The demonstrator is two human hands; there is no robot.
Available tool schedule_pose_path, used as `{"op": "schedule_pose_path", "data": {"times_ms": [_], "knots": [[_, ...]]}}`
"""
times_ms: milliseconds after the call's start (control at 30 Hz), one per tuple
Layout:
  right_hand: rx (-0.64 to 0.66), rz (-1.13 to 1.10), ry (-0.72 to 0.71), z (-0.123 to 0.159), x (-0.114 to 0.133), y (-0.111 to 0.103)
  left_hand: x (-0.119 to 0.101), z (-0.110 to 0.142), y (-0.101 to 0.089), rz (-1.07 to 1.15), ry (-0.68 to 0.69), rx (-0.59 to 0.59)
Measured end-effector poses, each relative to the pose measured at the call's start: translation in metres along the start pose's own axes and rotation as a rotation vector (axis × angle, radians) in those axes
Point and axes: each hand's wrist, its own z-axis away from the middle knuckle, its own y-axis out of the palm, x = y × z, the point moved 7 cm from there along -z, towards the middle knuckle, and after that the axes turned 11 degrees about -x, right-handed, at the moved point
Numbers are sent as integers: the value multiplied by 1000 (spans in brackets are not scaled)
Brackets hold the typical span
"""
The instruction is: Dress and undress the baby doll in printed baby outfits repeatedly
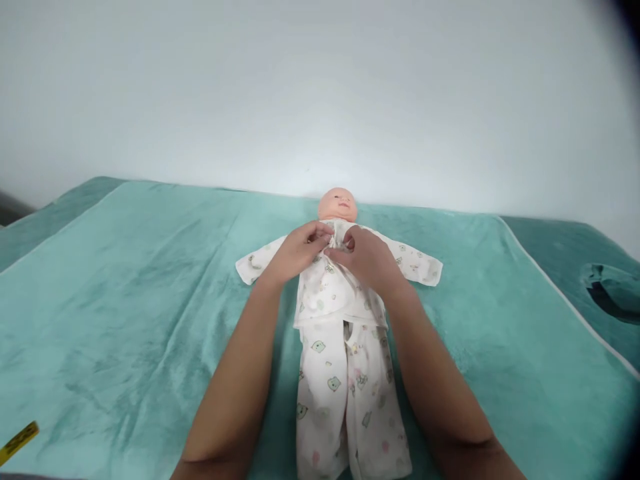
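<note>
A baby doll (338,204) lies on its back with its head toward the wall. It wears a white printed long-sleeved top (325,293) and matching white printed trousers (325,387). At the upper chest, my left hand (303,248) pinches the top's front between thumb and fingers. Close beside it, my right hand (367,257) is closed on the other side of the same front, with gathered white cloth between the two hands. The exact fastening under my fingertips is too small to make out. Both sleeves stretch out sideways.
A teal plush blanket (150,320) with a pale edging covers the surface. Behind the doll rises a plain white wall (320,93). A yellow strip with dark markings (19,443) is at the lower left, and a dark curved object (613,303) lies at the right.
</note>
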Motion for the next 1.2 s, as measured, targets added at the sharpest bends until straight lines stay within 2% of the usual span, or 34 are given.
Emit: {"op": "schedule_pose_path", "data": {"times_ms": [133,267,333,533,633,833,1033,1200], "knots": [[-7,58,28,5,-4,1,9,9,3,93,-36,-100],[-67,-52,30,-1,-13,0,14,7,5,144,-77,-137],[-60,-197,82,-5,-22,2,14,6,5,163,-99,-148],[143,-767,354,-13,-48,23,8,7,12,188,-134,-163],[177,-927,426,-15,-52,29,6,6,15,182,-159,-182],[199,-929,396,-17,-45,29,-1,5,15,202,-141,-195],[194,-957,331,-18,-44,29,-10,6,17,192,-78,-155],[158,-973,340,-18,-47,28,-6,6,17,145,-98,-206]]}}
